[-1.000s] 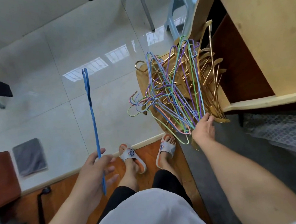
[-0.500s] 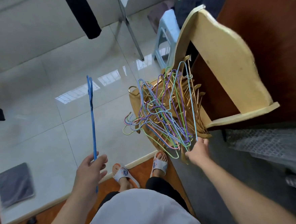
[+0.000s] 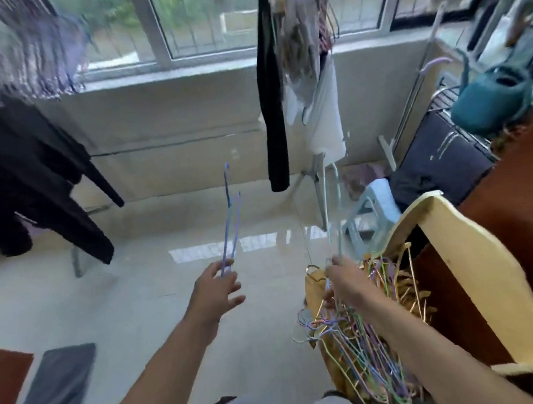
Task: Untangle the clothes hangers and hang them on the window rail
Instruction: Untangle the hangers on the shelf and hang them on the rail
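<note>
So the left hand [image 3: 216, 292] has a thin blue wire clothes hanger [image 3: 231, 223] pinched by its lower end between thumb and fingertips, the other fingers loosely spread, and the hanger stands nearly upright out in front of the body, hook end up. It looks blurry, almost doubled, so I can't say if it's one hanger or two

The right hand [image 3: 343, 280] has its grip curled around a pale light-blue wire hanger [image 3: 333, 209] that sticks straight up out of the fist. That one's faint and smeared too. Just under and beside that hand is the tangled heap of pastel wire hangers [image 3: 364, 349] (green, purple, pink, blue) mixed with some gold-coloured metal hangers [image 3: 407, 289], all piled on a light wooden chair [image 3: 471, 269] that seems tipped over against a reddish-brown wooden cabinet [image 3: 520, 190]. The hand is touching the top of the heap

Straight ahead there's a window with white frames [image 3: 158, 26] over a grey concrete sill, and clothes hang in front of it: a black garment [image 3: 270, 91] with a white one [image 3: 325, 115] right beside it in the middle, and a big dark top [image 3: 26, 174] off to the left. Far right has a teal watering can [image 3: 491, 97] sitting on a dark suitcase-like box [image 3: 439, 161], with a pale blue plastic stool [image 3: 373, 210] near it. Glossy tiled floor [image 3: 140, 305], and a grey cloth mat [image 3: 58, 383] lies down at the lower left
</note>
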A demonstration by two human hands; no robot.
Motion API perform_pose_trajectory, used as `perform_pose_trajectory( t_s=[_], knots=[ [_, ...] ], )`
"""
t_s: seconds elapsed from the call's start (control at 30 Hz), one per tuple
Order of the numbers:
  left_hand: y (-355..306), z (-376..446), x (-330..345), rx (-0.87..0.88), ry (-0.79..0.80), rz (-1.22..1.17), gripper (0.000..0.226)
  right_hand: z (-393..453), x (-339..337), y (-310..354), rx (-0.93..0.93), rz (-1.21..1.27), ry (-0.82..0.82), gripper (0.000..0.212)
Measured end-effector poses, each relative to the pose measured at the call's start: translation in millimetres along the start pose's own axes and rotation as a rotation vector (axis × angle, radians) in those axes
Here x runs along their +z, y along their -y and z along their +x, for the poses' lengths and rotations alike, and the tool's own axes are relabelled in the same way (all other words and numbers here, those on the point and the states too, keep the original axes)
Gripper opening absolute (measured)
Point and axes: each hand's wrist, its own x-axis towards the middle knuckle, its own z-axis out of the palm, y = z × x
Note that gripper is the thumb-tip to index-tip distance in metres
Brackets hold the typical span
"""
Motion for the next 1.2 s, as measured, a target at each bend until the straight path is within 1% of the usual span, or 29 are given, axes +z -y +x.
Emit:
perform_pose_trajectory(
  t_s=[0.07, 0.13, 0.2, 0.3, 0.37, 0.43, 0.53, 0.6, 0.7, 0.8, 0.93, 1.1, 1.2],
  knots=[
    [-51, 16, -32, 0.068, 0.013, -0.047, 0.015, 10, 15, 74, -0.062, -0.006, 0.066, 0.020],
    [-88, 32, -47, 0.103, 0.020, -0.058, 0.013, 10, 21, 120, -0.124, -0.039, 0.121, 0.024],
    [-132, 47, -81, 0.155, 0.034, -0.087, 0.014, 15, 45, 175, -0.188, -0.062, 0.117, 0.027],
    [-184, 67, -137, 0.215, 0.066, -0.087, 0.017, 25, 88, 244, -0.153, -0.213, 0.176, 0.032],
    [-210, 75, -177, 0.228, 0.090, -0.024, 0.020, 36, 119, 284, -0.159, -0.288, 0.207, 0.033],
    [-232, 85, -208, 0.237, 0.081, 0.045, 0.023, 44, 146, 315, -0.187, -0.246, 0.204, 0.033],
    [-270, 115, -255, 0.260, 0.030, 0.048, 0.025, 61, 197, 361, -0.251, -0.080, 0.202, 0.025],
    [-293, 128, -267, 0.259, 0.028, 0.007, 0.024, 70, 214, 384, -0.276, -0.070, 0.135, 0.026],
    [-337, 154, -278, 0.299, 0.038, -0.035, 0.022, 88, 222, 433, -0.327, -0.108, 0.027, 0.019],
    [-382, 189, -277, 0.348, 0.017, -0.036, 0.020, 111, 217, 486, -0.339, -0.068, -0.008, 0.027],
    [-413, 229, -267, 0.412, -0.052, 0.010, 0.022, 148, 208, 532, -0.441, -0.151, -0.071, 0.031],
    [-445, 278, -258, 0.470, -0.141, -0.030, 0.024, 194, 205, 573, -0.498, -0.238, -0.009, 0.030],
    [-474, 305, -254, 0.509, -0.184, -0.052, 0.024, 214, 203, 591, -0.508, -0.233, 0.024, 0.025]
  ],
)
